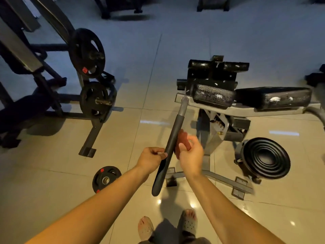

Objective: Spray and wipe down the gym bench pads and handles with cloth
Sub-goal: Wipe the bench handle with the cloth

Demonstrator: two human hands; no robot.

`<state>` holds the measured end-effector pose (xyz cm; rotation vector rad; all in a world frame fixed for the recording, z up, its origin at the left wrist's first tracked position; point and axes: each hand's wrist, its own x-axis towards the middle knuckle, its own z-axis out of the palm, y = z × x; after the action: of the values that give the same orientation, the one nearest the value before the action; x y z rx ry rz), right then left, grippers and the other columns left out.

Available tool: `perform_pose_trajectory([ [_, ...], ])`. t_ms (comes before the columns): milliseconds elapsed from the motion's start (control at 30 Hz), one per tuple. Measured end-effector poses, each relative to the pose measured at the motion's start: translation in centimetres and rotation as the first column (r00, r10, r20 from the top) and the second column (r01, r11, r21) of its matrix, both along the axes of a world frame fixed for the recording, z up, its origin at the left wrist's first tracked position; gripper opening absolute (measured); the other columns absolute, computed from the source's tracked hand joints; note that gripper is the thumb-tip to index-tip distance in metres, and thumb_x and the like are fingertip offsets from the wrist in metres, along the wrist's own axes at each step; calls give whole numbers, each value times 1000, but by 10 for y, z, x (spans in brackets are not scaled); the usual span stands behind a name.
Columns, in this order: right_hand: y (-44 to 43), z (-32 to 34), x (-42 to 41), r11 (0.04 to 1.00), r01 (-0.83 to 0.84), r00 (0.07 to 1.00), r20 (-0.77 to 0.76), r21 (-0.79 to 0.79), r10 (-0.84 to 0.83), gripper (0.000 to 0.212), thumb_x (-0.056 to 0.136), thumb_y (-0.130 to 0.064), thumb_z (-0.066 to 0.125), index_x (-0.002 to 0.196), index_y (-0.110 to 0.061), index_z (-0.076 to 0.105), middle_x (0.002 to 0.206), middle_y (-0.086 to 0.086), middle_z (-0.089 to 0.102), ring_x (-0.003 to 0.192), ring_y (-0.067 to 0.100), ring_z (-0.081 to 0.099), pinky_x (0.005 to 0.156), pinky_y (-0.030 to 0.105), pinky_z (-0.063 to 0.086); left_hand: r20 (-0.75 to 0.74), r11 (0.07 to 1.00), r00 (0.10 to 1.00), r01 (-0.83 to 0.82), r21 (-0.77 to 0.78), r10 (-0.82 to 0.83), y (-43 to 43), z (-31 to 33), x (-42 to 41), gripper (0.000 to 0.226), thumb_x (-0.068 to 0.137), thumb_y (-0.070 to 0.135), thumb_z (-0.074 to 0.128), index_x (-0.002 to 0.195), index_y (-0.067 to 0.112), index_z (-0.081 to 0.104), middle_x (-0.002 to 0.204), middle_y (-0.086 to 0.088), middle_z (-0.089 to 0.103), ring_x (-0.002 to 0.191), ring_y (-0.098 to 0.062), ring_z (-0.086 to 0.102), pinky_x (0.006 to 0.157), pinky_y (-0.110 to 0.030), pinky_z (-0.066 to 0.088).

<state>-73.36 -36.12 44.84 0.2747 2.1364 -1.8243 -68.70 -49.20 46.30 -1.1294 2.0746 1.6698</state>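
A long black foam-covered handle (171, 138) slants from the bench frame down toward me. My left hand (151, 158) holds its lower part, fingers curled against it. My right hand (190, 154) grips a reddish-brown cloth (183, 141) pressed against the handle's right side, blurred by motion. Behind the handle sit the bench's worn black pads, one small pad (212, 97) and a longer one (272, 97), on a grey metal frame (246, 110). No spray bottle is in view.
A black weight plate (106, 178) lies on the tiled floor at my lower left. A ribbed black round base (263, 158) sits at the right. A plate rack with loaded discs (88, 53) stands at the left. My sandalled feet (189, 222) are below.
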Motion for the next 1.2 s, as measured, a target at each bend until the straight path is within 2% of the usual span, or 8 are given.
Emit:
perform_pose_trajectory([
  [100, 15, -9, 30, 995, -101, 989, 107, 12, 99, 26, 97, -1, 63, 94, -26, 59, 97, 6, 71, 85, 23, 71, 59, 27, 60, -9, 1000, 1000, 2, 28, -2, -3, -3, -1, 9, 95, 10, 71, 100, 6, 77, 91, -9, 73, 79, -19, 65, 63, -19, 52],
  [300, -8, -1, -30, 993, 122, 992, 30, 3, -122, 36, 98, -7, 58, 129, -24, 63, 112, 7, 70, 101, 28, 70, 82, 52, 62, 38, 997, 996, 73, 38, -74, -6, 2, 2, 13, 94, 14, 73, 102, 3, 74, 91, -10, 73, 82, -21, 66, 69, -26, 51],
  [500, 2, 12, 67, 958, -120, 972, -164, 260, 167, 36, 95, 1, 63, 125, -17, 72, 118, -5, 69, 108, 5, 61, 104, 18, 47, 119, 979, 993, -10, 202, -14, -21, -1, 9, 26, 102, 6, 49, 102, 6, 75, 107, -17, 75, 89, -29, 70, 79, -36, 58],
  [600, 15, 19, 81, 906, -308, 927, -124, 290, 355, 33, 97, -2, 62, 122, -21, 74, 113, -10, 71, 96, 3, 65, 97, 22, 54, 116, 971, 993, 5, 238, -34, -25, -2, 16, 29, 102, 5, 45, 102, 9, 75, 100, -14, 75, 93, -28, 69, 87, -38, 57],
  [700, 9, 35, 39, 965, -121, 964, -204, 234, 170, 37, 100, -3, 57, 114, -35, 70, 101, -23, 61, 85, -4, 58, 89, 25, 59, 116, 964, 993, 3, 267, -36, -26, -4, 20, 28, 103, 11, 45, 98, 11, 73, 88, -7, 71, 87, -25, 68, 93, -41, 54],
  [800, -11, 41, 5, 961, -59, 925, -346, 272, 155, 34, 100, -5, 56, 125, -24, 70, 115, -7, 70, 109, 12, 63, 105, 30, 48, 122, 948, 992, -30, 317, -10, -27, -5, 25, 25, 104, 22, 50, 102, 10, 72, 89, -7, 70, 87, -23, 66, 92, -41, 53],
  [967, -21, 16, 29, 837, -146, 885, -309, 528, 349, 31, 102, -23, 57, 132, -22, 68, 115, 7, 68, 109, 23, 61, 97, 31, 46, 119, 896, 993, -53, 442, 0, -30, 0, 23, 35, 103, 38, 50, 104, 8, 68, 98, -11, 73, 85, -24, 67, 81, -37, 53],
  [1200, -4, 3, 118, 666, -442, 755, -151, 601, 638, 24, 103, -28, 56, 121, -30, 71, 101, 5, 65, 91, 20, 59, 86, 37, 54, 130, 854, 992, -61, 517, -8, -38, -9, 37, 57, 103, 56, 37, 126, 9, 60, 121, -15, 69, 114, -28, 63, 108, -49, 46],
])
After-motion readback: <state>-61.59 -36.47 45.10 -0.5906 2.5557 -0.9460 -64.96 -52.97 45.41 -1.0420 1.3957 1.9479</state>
